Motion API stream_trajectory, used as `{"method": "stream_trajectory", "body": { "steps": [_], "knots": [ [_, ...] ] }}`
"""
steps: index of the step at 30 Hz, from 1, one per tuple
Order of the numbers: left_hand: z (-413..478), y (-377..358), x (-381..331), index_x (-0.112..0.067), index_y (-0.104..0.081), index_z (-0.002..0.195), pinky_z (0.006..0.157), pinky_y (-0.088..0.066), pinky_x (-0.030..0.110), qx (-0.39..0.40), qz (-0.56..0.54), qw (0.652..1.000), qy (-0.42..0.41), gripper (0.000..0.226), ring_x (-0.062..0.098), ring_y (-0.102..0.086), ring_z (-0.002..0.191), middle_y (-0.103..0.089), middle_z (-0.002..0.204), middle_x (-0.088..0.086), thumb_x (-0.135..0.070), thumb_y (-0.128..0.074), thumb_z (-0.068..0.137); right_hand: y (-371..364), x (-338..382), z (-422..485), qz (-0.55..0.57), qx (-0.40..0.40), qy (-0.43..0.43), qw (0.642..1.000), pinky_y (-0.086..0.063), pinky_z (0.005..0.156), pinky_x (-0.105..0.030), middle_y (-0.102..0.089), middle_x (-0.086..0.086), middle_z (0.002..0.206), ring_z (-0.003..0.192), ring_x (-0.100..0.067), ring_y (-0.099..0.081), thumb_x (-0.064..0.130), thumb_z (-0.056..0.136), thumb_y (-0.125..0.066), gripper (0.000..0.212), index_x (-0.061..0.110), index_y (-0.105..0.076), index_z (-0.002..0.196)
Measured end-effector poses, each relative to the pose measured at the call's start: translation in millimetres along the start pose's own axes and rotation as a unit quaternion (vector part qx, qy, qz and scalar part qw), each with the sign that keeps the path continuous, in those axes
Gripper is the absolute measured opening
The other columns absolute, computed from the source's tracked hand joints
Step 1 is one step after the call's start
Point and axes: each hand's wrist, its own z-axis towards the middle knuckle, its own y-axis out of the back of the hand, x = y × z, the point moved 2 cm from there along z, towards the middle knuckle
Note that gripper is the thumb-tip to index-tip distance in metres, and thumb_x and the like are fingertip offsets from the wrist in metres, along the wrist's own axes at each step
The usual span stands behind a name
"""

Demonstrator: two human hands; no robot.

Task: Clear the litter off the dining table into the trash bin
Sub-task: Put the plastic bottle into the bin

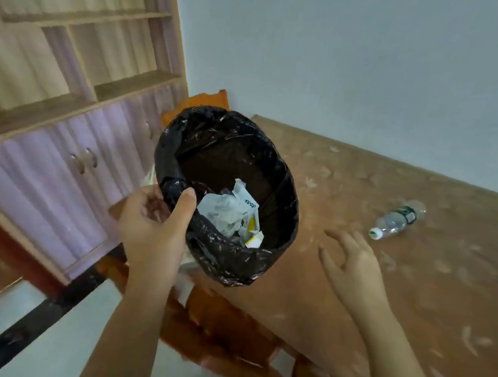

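Nearest, the left hand [154,228] grips the near rim of the trash bin [283,197], thumb hooked over the edge and fingers [145,208] curled beneath. The right hand [353,265] hovers just above the bench [414,295], fingers spread wide and holding nothing. The bin is round, lined with a crinkled, glossy black plastic bag [228,265] folded over its rim, and is tilted toward the camera; inside lie crumpled white paper [227,213] and a torn white-and-yellow wrapper [252,237]. The bench has a brown, mottled covering. Farther right, well apart from the open hand, a clear plastic bottle [395,220] lies on its side.
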Motion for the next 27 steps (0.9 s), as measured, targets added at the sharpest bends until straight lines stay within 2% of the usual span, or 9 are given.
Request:
{"method": "stream_trajectory", "body": {
  "steps": [2,6,11,16,21,24,27],
  "knots": [
    [16.4,-30.3,18.5,-0.023,-0.058,0.079,0.057,-0.047,0.015,0.043,-0.026,0.998,0.035,0.034,-0.002,-0.058,0.062,-0.061,0.073,-0.006,-0.049,-0.064,0.059,-3.5,-10.5,13.3,-0.001,-0.026,-0.039,0.999,-0.041,0.080,-0.029,-0.059,-0.007,0.111,0.093,-0.025,-0.055,0.022,0.084,-0.059,0.028,0.015,-0.058,0.111],
    [41.0,-84.9,53.3,-0.034,-0.060,0.074,0.063,-0.051,0.028,0.141,-0.038,0.986,0.076,0.020,0.005,-0.064,0.072,-0.066,0.077,-0.009,-0.046,-0.067,0.059,-13.5,-34.5,37.9,-0.025,-0.067,-0.110,0.991,-0.038,0.080,-0.027,-0.060,-0.006,0.112,0.104,-0.024,-0.054,0.019,0.083,-0.059,0.030,0.015,-0.058,0.112],
    [50.2,-145.4,78.6,-0.043,-0.053,0.061,0.052,-0.042,0.021,0.222,-0.030,0.972,0.074,0.012,0.000,-0.053,0.054,-0.057,0.058,-0.024,-0.047,-0.064,0.061,-19.3,-85.2,56.7,-0.004,-0.075,-0.223,0.972,-0.040,0.078,-0.027,-0.062,-0.006,0.105,0.094,-0.019,-0.057,0.021,0.083,-0.059,0.025,0.015,-0.060,0.107],
    [48.9,-200.4,95.2,-0.040,-0.052,0.062,0.048,-0.039,0.014,0.237,-0.009,0.971,0.037,0.014,-0.001,-0.047,0.052,-0.053,0.056,-0.026,-0.044,-0.065,0.064,-25.5,-152.2,90.5,0.026,-0.089,-0.309,0.947,-0.043,0.079,-0.029,-0.064,-0.004,0.108,0.093,-0.017,-0.057,0.022,0.082,-0.058,0.025,0.014,-0.062,0.105],
    [46.5,-246.0,102.5,-0.029,-0.049,0.067,0.048,-0.037,0.010,0.240,-0.006,0.970,0.024,0.019,-0.003,-0.045,0.052,-0.052,0.056,-0.024,-0.032,-0.067,0.069,-50.1,-216.4,128.9,0.068,-0.105,-0.385,0.914,-0.050,0.084,-0.043,-0.062,-0.009,0.111,0.096,-0.022,-0.058,0.030,0.081,-0.060,0.035,0.012,-0.055,0.111],
    [45.2,-268.5,104.2,-0.026,-0.050,0.070,0.050,-0.038,0.011,0.250,0.003,0.968,0.007,0.018,-0.001,-0.046,0.053,-0.052,0.058,-0.018,-0.032,-0.067,0.071,-64.8,-244.3,151.5,0.092,-0.140,-0.430,0.887,-0.048,0.083,-0.043,-0.054,-0.011,0.121,0.100,-0.026,-0.055,0.034,0.079,-0.063,0.047,0.011,-0.046,0.117],
    [41.8,-284.5,108.3,-0.028,-0.050,0.072,0.051,-0.038,0.010,0.255,0.002,0.967,0.005,0.017,-0.001,-0.047,0.054,-0.053,0.059,-0.026,-0.031,-0.067,0.072,-81.3,-269.4,168.6,0.099,-0.178,-0.453,0.868,-0.042,0.079,-0.040,-0.045,-0.014,0.126,0.101,-0.031,-0.053,0.032,0.077,-0.065,0.056,0.007,-0.040,0.121]
  ]
}}
